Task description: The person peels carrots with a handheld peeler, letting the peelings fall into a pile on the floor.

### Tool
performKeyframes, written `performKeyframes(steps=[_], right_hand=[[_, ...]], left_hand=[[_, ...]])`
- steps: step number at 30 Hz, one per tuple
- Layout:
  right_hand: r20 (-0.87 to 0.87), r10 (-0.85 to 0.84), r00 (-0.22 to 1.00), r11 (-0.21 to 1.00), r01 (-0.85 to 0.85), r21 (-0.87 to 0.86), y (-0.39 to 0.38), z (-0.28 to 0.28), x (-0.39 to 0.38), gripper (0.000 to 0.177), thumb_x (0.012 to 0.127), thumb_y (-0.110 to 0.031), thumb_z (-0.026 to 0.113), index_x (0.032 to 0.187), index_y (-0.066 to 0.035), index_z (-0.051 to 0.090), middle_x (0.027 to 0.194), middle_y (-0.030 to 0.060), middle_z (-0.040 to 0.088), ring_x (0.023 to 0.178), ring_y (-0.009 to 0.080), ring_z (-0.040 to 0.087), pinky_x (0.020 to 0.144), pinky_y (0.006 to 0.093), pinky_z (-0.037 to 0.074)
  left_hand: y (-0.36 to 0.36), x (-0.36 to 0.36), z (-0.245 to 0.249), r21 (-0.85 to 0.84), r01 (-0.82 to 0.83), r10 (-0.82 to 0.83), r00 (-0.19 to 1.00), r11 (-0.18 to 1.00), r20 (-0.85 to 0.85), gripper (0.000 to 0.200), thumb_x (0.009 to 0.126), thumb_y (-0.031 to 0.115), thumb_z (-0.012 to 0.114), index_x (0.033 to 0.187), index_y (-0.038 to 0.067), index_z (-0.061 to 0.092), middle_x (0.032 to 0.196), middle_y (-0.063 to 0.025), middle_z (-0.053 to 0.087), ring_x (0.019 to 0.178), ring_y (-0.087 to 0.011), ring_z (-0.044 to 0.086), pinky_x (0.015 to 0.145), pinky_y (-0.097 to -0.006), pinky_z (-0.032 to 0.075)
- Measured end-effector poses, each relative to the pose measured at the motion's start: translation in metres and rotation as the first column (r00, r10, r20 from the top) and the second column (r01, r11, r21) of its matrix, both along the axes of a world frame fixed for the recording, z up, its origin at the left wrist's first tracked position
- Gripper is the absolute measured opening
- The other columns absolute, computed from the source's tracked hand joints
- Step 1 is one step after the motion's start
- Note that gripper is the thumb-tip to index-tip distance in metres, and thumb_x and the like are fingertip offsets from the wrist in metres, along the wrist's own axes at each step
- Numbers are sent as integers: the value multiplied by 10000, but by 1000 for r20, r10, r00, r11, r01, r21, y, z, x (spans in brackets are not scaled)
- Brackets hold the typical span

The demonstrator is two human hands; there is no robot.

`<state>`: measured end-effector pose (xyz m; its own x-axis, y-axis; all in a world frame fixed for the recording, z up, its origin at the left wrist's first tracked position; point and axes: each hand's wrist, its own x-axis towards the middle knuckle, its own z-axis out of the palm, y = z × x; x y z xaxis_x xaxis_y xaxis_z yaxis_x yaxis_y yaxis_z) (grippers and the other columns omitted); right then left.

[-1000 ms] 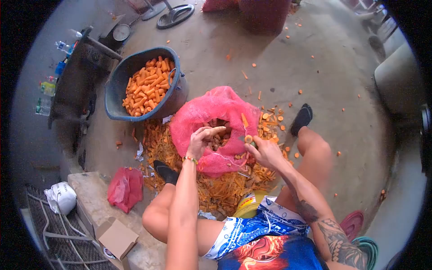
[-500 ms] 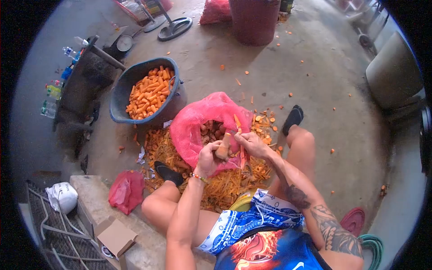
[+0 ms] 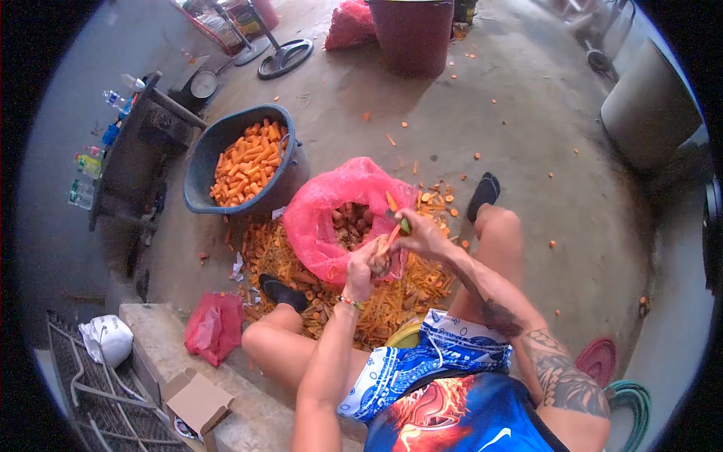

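My left hand (image 3: 363,270) is closed around a carrot (image 3: 382,255), partly peeled and brownish at its lower end. Against it, my right hand (image 3: 423,233) grips a small green-handled tool (image 3: 406,225); its working end is too small to make out. Orange strips stick out near the tool. Just beyond both hands, an open pink mesh sack (image 3: 309,197) holds several unpeeled brownish carrots (image 3: 351,220). Carrot peelings (image 3: 361,316) cover the floor beneath the hands and around the sack.
A blue-grey tub (image 3: 197,169) full of peeled carrots (image 3: 247,166) stands beyond the sack, to the left. A dark red bin (image 3: 410,38) is at the back. On the left are a low ledge (image 3: 143,324), an opened cardboard box (image 3: 199,399) and a crumpled pink sack (image 3: 215,328).
My right hand has shifted slightly, and the tool's green handle now shows. The carrot in my left hand has turned and tilted, with more of it hidden. The whole view has shifted a little.
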<state>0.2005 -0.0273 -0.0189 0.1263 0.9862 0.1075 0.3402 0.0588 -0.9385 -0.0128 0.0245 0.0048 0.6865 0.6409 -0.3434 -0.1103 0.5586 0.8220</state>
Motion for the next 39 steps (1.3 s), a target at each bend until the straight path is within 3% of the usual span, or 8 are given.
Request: performKeyframes(steps=[11, 16, 20, 24, 28, 32, 36, 39], right_hand=[[78, -341, 937, 940, 339, 31, 5, 22, 19, 493, 786, -236, 884, 1142, -92, 574, 943, 109, 711, 869, 220, 712, 765, 391, 565], [255, 53, 965, 991, -83, 108, -8, 36, -8, 523, 814, -263, 862, 1197, -52, 573, 944, 134, 733, 863, 240, 724, 735, 411, 564], [-362, -382, 850, 924, 357, -137, 14, 10, 23, 442, 809, -238, 864, 1099, -73, 574, 955, 86, 728, 951, 165, 697, 762, 358, 543], [233, 19, 972, 996, -39, 81, -6, 34, -6, 462, 806, -228, 860, 1132, -64, 575, 848, 46, 679, 785, 144, 651, 697, 311, 521], [-360, -385, 850, 923, 353, -154, 9, 23, 16, 451, 804, -207, 861, 1123, -67, 575, 896, 77, 674, 837, 164, 652, 737, 352, 520], [203, 59, 977, 995, -75, 73, -10, 36, -7, 456, 819, -231, 854, 1153, -71, 587, 965, 139, 724, 884, 270, 720, 758, 388, 557], [-96, -505, 858, 863, 500, -71, 11, 19, 18, 488, 807, -286, 867, 1126, -73, 565, 948, 148, 708, 894, 297, 720, 763, 395, 554], [86, -41, 995, 940, 10, 340, 5, 18, 3, 459, 842, -224, 834, 1162, -31, 567, 893, 104, 694, 805, 187, 682, 713, 343, 539]], left_hand=[[-1, -4, 4, -126, -23, 32, 997, 992, 67, 418, 1046, 287, 467, 1315, 6, 619, 961, -52, 695, 768, -123, 630, 606, -267, 490], [-2, 3, 3, -21, -141, 140, 989, 990, -38, 426, 1041, 280, 479, 1306, -19, 626, 995, -59, 679, 769, -134, 629, 610, -283, 502], [2, -6, 2, -88, -48, 53, 997, 995, 60, 422, 1046, 272, 472, 1302, -25, 627, 1075, -92, 695, 796, -139, 651, 620, -282, 509], [2, -1, 10, -55, -84, 85, 996, 995, 2, 424, 1055, 275, 455, 1293, -28, 631, 1061, -83, 701, 770, -127, 650, 642, -278, 527], [-2, 0, 8, -21, -125, 125, 992, 992, -23, 427, 1056, 278, 447, 1287, -25, 639, 1049, -70, 704, 771, -129, 652, 673, -275, 542], [2, 5, 7, 38, -185, 187, 981, 982, -53, 421, 1054, 263, 447, 1295, -30, 629, 980, -57, 687, 749, -128, 639, 676, -280, 530], [2, -3, 9, -14, -51, 51, 999, 999, -13, 413, 1055, 262, 441, 1278, -29, 634, 976, -54, 677, 756, -139, 637, 676, -287, 531], [-2, 8, 13, -76, -213, 210, 977, 974, -39, 402, 1055, 263, 446, 1250, -29, 642, 922, -56, 675, 717, -137, 628, 635, -288, 508]])
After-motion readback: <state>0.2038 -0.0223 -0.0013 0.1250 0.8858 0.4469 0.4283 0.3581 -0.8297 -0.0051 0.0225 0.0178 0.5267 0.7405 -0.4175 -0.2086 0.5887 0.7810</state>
